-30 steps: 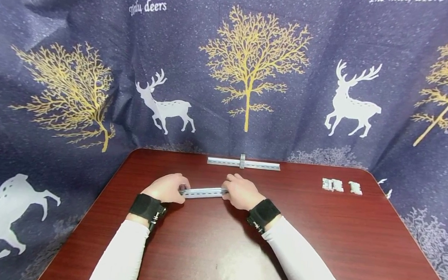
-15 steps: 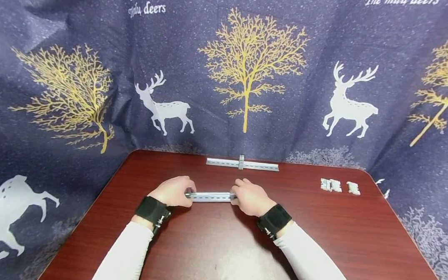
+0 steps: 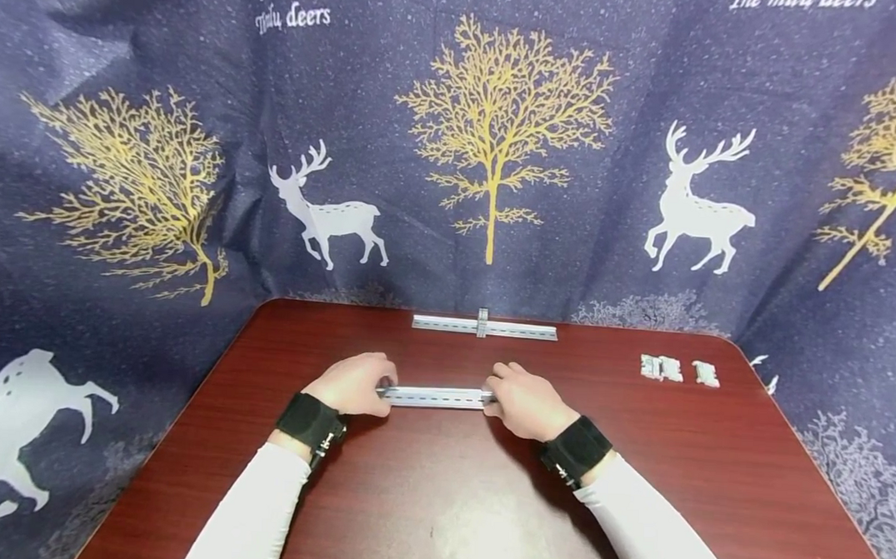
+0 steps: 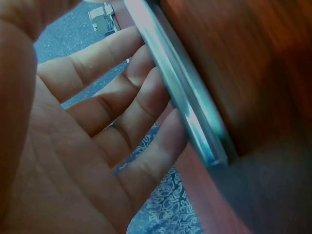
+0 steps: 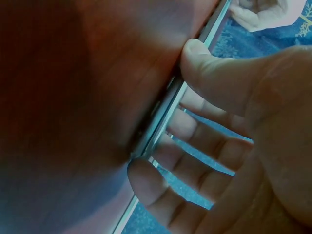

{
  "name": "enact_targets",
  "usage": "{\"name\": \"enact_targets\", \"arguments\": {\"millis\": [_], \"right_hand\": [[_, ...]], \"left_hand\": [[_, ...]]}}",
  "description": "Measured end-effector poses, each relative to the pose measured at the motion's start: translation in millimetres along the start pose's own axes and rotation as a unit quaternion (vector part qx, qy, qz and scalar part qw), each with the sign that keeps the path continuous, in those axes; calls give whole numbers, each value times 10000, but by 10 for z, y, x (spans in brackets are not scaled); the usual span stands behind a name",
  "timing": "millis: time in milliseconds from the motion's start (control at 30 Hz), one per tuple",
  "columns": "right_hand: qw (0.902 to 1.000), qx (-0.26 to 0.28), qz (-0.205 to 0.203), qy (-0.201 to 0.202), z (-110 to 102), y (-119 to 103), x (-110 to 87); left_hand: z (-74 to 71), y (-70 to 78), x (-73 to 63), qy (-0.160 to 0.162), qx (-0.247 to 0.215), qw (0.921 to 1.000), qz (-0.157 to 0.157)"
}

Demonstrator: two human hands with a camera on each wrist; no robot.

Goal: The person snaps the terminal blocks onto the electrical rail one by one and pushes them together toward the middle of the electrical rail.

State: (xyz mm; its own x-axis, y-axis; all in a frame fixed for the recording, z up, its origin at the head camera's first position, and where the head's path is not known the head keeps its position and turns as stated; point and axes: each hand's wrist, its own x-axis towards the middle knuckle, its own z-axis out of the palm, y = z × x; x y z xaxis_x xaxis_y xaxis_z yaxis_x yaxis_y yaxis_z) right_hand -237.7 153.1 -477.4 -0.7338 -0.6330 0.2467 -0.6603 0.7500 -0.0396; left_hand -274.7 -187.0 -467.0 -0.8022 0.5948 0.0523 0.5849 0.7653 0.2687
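Note:
A slotted metal DIN rail (image 3: 437, 397) lies across the middle of the wooden table, about level from left to right. My left hand (image 3: 353, 384) grips its left end; in the left wrist view the fingertips (image 4: 168, 134) press along one long edge of the rail (image 4: 181, 90). At the right end, my right hand (image 3: 530, 404) pinches the rail between thumb and fingers. The right wrist view has the thumb (image 5: 197, 56) on one side of the rail (image 5: 157, 122) and the fingertips along the other. Both rail ends are partly hidden by the hands.
Near the back edge lies a second DIN rail (image 3: 524, 330) with a small grey piece (image 3: 482, 323) mounted across it. Several small white plastic pieces (image 3: 662, 368) sit at the back right. A dark patterned curtain (image 3: 435, 229) hangs behind the table (image 3: 408, 511).
Both hands have moved right and slightly nearer with the DIN rail. The right hand has slid outward, so more of the rail shows between the hands. The rail now lies more level.

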Motion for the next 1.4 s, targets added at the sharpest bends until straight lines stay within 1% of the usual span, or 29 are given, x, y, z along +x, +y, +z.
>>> {"name": "enact_targets", "arguments": {"millis": [300, 500, 633, 833, 1067, 1400], "right_hand": [[9999, 93, 12, 88, -64, 100, -188], [9997, 73, 87, 194, -97, 193, -333], [9998, 88, 79, 188, -118, 230, -402], [9999, 43, 101, 52, -183, 227, -473], [9998, 115, 115, -69, -238, 215, -545], [9981, 322, 249, -456, -293, 216, -567]], "left_hand": [[15, 98, 12, -82, 155, 9996, 202], [15, 120, 16, -87, 211, 9996, 172], [16, 143, 14, -111, 188, 9996, 170], [-2, 238, 0, -216, 224, 9994, 174], [0, 304, -20, -287, 215, 9992, 177], [-44, 417, -50, -467, 104, 9988, 139]]}}
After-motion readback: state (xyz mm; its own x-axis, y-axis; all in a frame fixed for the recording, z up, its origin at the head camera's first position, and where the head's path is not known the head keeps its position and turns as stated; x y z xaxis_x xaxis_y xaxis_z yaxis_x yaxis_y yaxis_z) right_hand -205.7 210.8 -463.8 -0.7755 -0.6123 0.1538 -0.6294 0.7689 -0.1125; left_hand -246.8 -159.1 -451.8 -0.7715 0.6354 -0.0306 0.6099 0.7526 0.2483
